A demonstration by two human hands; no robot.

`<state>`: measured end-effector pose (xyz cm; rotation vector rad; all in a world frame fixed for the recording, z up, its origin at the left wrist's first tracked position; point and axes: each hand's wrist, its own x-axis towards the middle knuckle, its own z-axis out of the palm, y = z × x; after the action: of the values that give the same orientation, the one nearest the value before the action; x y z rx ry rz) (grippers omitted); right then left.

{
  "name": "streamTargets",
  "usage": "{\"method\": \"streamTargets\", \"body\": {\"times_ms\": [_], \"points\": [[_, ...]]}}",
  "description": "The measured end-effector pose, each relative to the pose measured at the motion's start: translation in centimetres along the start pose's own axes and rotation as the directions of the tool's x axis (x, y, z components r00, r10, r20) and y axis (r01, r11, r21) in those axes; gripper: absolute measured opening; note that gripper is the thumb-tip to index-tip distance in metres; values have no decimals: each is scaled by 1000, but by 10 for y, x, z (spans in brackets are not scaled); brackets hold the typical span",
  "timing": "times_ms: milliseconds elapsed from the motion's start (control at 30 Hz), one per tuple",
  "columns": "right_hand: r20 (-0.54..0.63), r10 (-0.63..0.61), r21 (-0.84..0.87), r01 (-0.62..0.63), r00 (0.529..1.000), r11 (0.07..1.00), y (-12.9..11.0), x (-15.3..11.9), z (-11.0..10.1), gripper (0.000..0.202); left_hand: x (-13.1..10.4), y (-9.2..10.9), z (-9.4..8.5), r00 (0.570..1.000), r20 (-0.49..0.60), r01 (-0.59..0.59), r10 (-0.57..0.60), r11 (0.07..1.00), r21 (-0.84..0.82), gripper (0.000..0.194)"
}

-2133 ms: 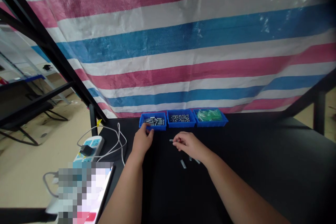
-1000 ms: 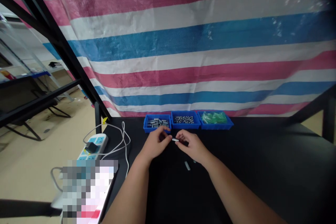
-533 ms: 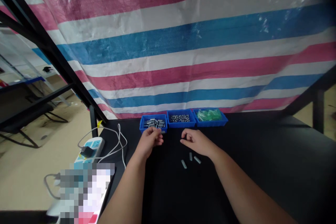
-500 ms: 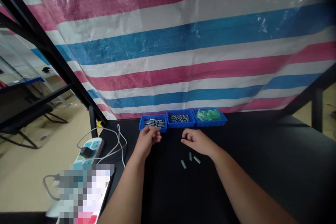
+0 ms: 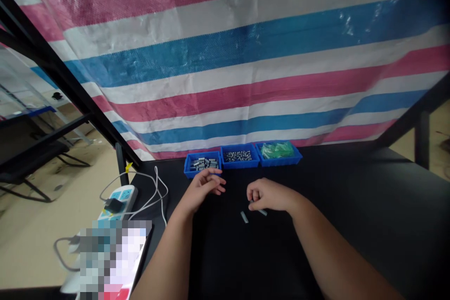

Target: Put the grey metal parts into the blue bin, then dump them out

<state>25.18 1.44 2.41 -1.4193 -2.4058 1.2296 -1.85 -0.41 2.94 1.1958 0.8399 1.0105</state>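
My left hand (image 5: 205,188) hovers just in front of the left blue bin, fingers loosely spread and nothing seen in them. That bin (image 5: 188,173) holds many short grey metal cylinders (image 5: 205,164). Lower on the table, my right hand (image 5: 269,195) is closed, thumb and index finger pinched at a small grey metal cylinder (image 5: 251,202), mostly covered by the fingers. A second metal cylinder (image 5: 263,212) peeks out below this hand. Another metal cylinder (image 5: 244,217) lies apart, to the left of the right hand.
A middle blue bin (image 5: 242,165) contains smaller metal parts. The right blue bin (image 5: 281,161) holds green-tinted plastic bags. At left are a power strip (image 5: 130,193), white cables (image 5: 158,187) and a blurred-out screen (image 5: 137,248). A striped tarp (image 5: 225,89) hangs behind the black table.
My left hand's fingers have gone from a pinch to spread. The right hand has come down onto the loose cylinders, covering one and part of another. The view has shifted slightly.
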Motion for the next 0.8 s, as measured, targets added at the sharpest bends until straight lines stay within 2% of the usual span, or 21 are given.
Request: {"method": "streamTargets", "body": {"times_ms": [133,200,300,433,533,600,667,733,800], "points": [[-171,12,-57,-22,985,998,-4,4,5,21,3,-13,3,995,95,-39,20,979,202,36],[-231,-25,-43,16,973,999,-5,8,9,23,3,-18,4,991,123,-80,42,944,320,32],[-287,-121,153,170,950,973,-8,15,16,25,2,-20,4,989,137,-116,62,894,433,32],[-245,-214,534,316,946,785,-19,20,27,29,0,-16,9,982,183,-120,52,916,383,34],[-152,-287,627,316,946,712,-24,21,32,32,0,-14,12,973,232,-66,-8,950,307,30],[-125,-266,617,285,956,733,-24,20,32,34,1,-15,12,978,193,21,-80,957,288,35],[-164,-204,539,261,965,801,-21,17,25,33,3,-16,11,986,109,90,-123,959,268,39],[-207,-161,421,237,965,875,-14,11,14,27,6,-16,9,994,-1,105,-108,972,212,41],[-149,-136,349,181,979,919,-7,4,1,25,9,-15,6,989,-132,85,-71,991,105,42]]}}
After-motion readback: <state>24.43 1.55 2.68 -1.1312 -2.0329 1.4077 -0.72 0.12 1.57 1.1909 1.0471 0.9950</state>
